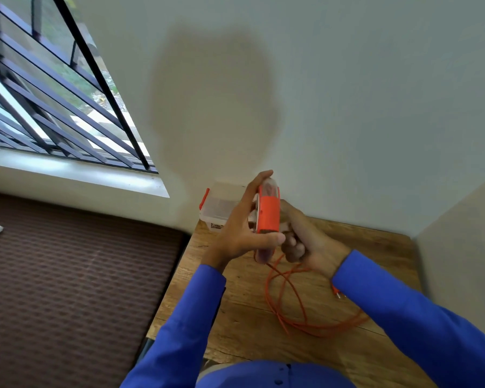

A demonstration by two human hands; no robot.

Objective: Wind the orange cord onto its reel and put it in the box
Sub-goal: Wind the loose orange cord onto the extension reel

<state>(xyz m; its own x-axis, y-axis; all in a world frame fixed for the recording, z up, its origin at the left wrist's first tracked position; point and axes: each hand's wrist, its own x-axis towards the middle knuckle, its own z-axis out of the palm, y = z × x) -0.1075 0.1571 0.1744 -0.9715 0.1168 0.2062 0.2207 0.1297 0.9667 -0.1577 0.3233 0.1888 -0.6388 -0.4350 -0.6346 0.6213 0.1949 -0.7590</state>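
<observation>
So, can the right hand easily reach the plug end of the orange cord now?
Probably yes: the plug lies bare on the table beside the right hand's sleeve, though that hand is busy at the reel.

A barred window [53, 88] overlooks a brown mattress [67, 275] beside the wooden table [235, 317].
</observation>
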